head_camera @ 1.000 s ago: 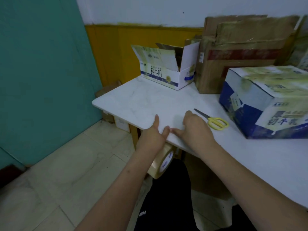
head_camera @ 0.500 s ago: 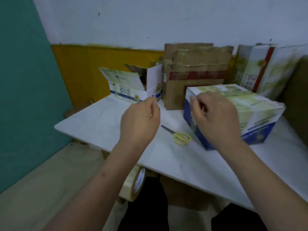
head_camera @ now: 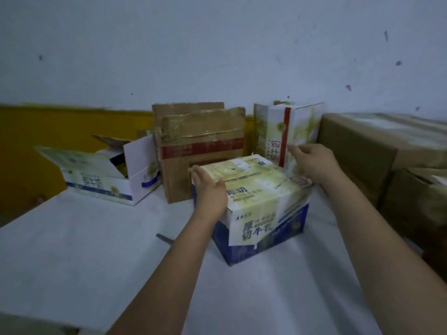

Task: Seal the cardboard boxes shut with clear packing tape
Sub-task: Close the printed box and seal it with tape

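A blue and cream milk carton box (head_camera: pixel 263 209) sits closed on the white table (head_camera: pixel 96 250). My left hand (head_camera: pixel 209 192) lies with straight fingers against the box's left top edge. At the far right corner of the box hovers my right hand (head_camera: pixel 314 163), fingers extended and holding nothing. An open white and blue box (head_camera: pixel 106 175) with raised flaps stands at the back left. The tape roll is out of view.
A brown cardboard box (head_camera: pixel 200 151) stands against the wall behind the carton. A tall white box with a red stripe (head_camera: pixel 287 134) is at the back right, beside large brown boxes (head_camera: pixel 377 151). The tip of the scissors (head_camera: pixel 164 238) shows beside my left forearm.
Both hands left the table's front edge and the tape roll, rose, and reached forward to the blue and cream box. The view lifted, and the tape roll dropped out of sight.
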Available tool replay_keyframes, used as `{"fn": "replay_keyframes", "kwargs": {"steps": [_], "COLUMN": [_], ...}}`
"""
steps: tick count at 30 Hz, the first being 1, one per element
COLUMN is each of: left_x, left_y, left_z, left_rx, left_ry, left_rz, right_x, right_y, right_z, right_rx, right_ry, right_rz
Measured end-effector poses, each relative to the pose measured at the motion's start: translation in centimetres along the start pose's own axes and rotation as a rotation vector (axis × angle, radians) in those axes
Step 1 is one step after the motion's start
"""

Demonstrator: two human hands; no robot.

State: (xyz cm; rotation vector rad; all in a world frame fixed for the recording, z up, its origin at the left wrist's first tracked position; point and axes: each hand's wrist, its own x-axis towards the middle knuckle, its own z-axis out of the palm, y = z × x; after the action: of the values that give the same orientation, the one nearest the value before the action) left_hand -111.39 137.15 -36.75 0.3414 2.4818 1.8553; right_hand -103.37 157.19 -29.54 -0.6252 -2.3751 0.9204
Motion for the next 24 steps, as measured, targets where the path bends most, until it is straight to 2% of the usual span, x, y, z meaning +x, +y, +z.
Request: {"fn": "replay_keyframes", "kwargs": {"steps": [3,5,7,10,12,15,19,24], "left_x": [0.4,0.0,0.0,-0.4,-0.8,-1.4,-1.6,-1.7], "left_y": [0.0,0.2,-0.2,-0.7,-0.9,0.1,0.5,-0.3], "left_z": [0.2,0.3,0.3,1.0,1.1,0.4,0.3,0.9], "left_rx": [-0.096,-0.146,-0.222,-0.389,-0.382,-0.219,-0.254,-0.326], "left_ry": [0.028,0.050,0.085,0.060,-0.035,-0.147,-0.165,-0.164], "left_rz": [-0.091,-0.121,-0.177,-0.310,-0.327,-0.176,-0.021,0.056], "right_x": [1.6,1.9,2.0,1.4,0.4,-2.1,-5.3,-6.5], "right_y": [-0.8,-0.6,0.1,1.6,2.6,3.9,5.2,5.7], "right_z": [1.3,2.7,3.3,2.6,1.8,0.7,1.6,3.1], "right_rx": [-0.090,-0.250,-0.330,-0.292,-0.285,-0.180,0.066,0.204], "right_ry": [-0.252,-0.423,-0.446,-0.359,-0.276,-0.083,0.186,0.276], "right_rz": [0.069,0.096,0.105,0.118,0.092,0.029,0.005,-0.042]}}
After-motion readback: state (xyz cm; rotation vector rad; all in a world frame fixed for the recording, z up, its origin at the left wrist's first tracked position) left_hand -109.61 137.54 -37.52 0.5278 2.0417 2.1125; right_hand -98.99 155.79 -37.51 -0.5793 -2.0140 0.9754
